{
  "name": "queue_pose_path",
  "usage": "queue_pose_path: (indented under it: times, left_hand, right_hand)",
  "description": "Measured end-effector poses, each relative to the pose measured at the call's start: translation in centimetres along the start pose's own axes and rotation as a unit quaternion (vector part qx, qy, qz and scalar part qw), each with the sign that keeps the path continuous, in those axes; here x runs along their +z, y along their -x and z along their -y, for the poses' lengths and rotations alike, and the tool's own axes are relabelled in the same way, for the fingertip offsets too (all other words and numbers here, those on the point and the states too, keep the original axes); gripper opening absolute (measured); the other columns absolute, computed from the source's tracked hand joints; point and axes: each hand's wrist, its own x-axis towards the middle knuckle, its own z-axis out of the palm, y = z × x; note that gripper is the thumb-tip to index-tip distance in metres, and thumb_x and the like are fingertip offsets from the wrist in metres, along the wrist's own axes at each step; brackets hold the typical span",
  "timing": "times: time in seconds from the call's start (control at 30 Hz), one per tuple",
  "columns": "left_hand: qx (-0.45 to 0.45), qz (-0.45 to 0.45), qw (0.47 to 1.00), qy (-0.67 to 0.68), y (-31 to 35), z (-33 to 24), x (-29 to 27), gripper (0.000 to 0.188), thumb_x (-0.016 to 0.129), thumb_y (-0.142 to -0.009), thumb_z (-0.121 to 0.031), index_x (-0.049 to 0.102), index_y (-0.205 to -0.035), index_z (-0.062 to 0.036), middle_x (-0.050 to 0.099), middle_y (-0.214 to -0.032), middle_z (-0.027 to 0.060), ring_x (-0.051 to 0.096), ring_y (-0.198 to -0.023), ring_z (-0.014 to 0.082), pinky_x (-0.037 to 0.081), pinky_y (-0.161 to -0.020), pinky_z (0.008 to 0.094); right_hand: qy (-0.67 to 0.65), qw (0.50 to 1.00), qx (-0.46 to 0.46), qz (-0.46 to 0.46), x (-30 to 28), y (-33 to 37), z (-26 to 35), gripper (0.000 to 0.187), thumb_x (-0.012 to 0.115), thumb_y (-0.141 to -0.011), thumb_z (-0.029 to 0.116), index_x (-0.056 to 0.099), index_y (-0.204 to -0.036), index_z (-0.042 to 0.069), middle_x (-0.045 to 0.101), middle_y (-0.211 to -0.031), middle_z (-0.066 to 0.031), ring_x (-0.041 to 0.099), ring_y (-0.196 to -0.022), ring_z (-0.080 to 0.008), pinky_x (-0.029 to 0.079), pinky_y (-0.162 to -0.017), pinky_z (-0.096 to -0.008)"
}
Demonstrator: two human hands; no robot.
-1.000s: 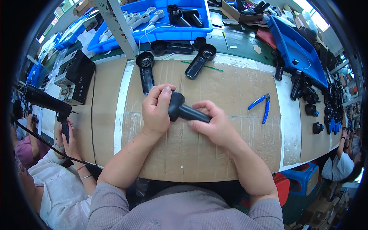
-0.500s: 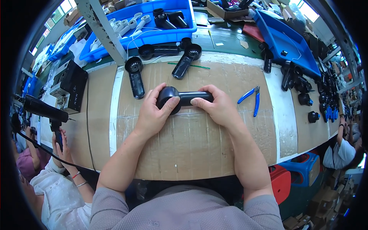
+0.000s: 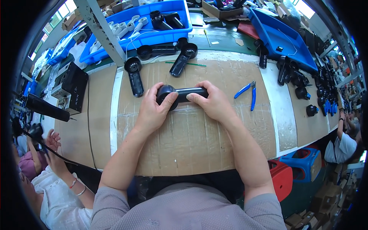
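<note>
Near the table's (image 3: 96, 126) far edge, left hand (image 3: 153, 111) grips the black dryer housing's (image 3: 180, 95) round head, right hand (image 3: 212, 103) its handle; it looks light, rigid, smooth plastic, best held there.

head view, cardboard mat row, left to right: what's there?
Black box unit → black shell half → left hand → black dryer housing → right hand → blue-handled pliers → small black part.
</note>
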Motion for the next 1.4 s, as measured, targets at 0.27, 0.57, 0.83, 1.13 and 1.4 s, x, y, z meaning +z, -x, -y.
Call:
queue_pose_path:
  times: [0.27, 0.57, 0.83, 1.13, 1.4]
  left_hand:
    - [0.035, -0.015, 0.999, 0.004, 0.4, -0.1, 0.0, 0.062, 0.067, -0.099, -0.041, 0.055, -0.138, 0.0057, 0.061, -0.127, 0.0241, 0.064, -0.108, 0.0329, 0.053, -0.096, 0.038]
    - [0.108, -0.052, 0.988, -0.092, 0.6, -0.9, -0.2, 0.047, 0.072, -0.095, -0.032, 0.063, -0.127, 0.0012, 0.064, -0.123, 0.0169, 0.065, -0.105, 0.029, 0.053, -0.092, 0.034]
    - [0.15, -0.021, 0.976, -0.159, 0.7, -0.9, -0.9, 0.034, 0.075, -0.089, -0.025, 0.067, -0.113, -0.0029, 0.068, -0.112, 0.0102, 0.065, -0.098, 0.0274, 0.054, -0.084, 0.0346]
    - [0.048, 0.044, 0.964, -0.256, 3.5, -3.3, -2.7, 0.029, 0.075, -0.087, -0.024, 0.065, -0.105, -0.0034, 0.068, -0.102, 0.0106, 0.066, -0.09, 0.0285, 0.054, -0.078, 0.0367]
    - [0.171, -0.01, 0.956, -0.239, 4.5, -2.9, -2.4, 0.033, 0.077, -0.084, -0.023, 0.067, -0.109, -0.0034, 0.07, -0.1, 0.0112, 0.068, -0.081, 0.028, 0.055, -0.073, 0.0352]
  right_hand:
    - [-0.022, 0.999, -0.032, -0.003, -0.4, 0.8, -0.3, 0.039, 0.08, -0.085, 0.031, 0.07, -0.113, 0.005, 0.074, -0.098, -0.013, 0.07, -0.084, -0.0301, 0.056, -0.076, -0.0372]
    - [0.057, 0.956, -0.278, -0.07, 0.9, 2.5, 0.4, 0.038, 0.083, -0.081, 0.026, 0.068, -0.11, 0.008, 0.067, -0.099, -0.0092, 0.068, -0.083, -0.0262, 0.056, -0.076, -0.0352]
    - [-0.037, 0.935, -0.346, 0.073, 1.7, 3.1, 0.3, 0.037, 0.084, -0.08, 0.016, 0.067, -0.111, 0.007, 0.065, -0.092, -0.0041, 0.059, -0.075, -0.0174, 0.051, -0.069, -0.0267]
    - [-0.15, 0.949, -0.203, 0.189, 1.2, 3.0, 0.1, 0.023, 0.083, -0.081, 0.013, 0.068, -0.096, 0.004, 0.061, -0.081, -0.0023, 0.05, -0.066, -0.0117, 0.044, -0.061, -0.0235]
    - [-0.17, 0.944, -0.18, 0.216, 0.9, 3.0, 0.6, 0.02, 0.08, -0.084, 0.012, 0.07, -0.098, 0.003, 0.062, -0.081, -0.0016, 0.05, -0.067, -0.0105, 0.044, -0.062, -0.023]
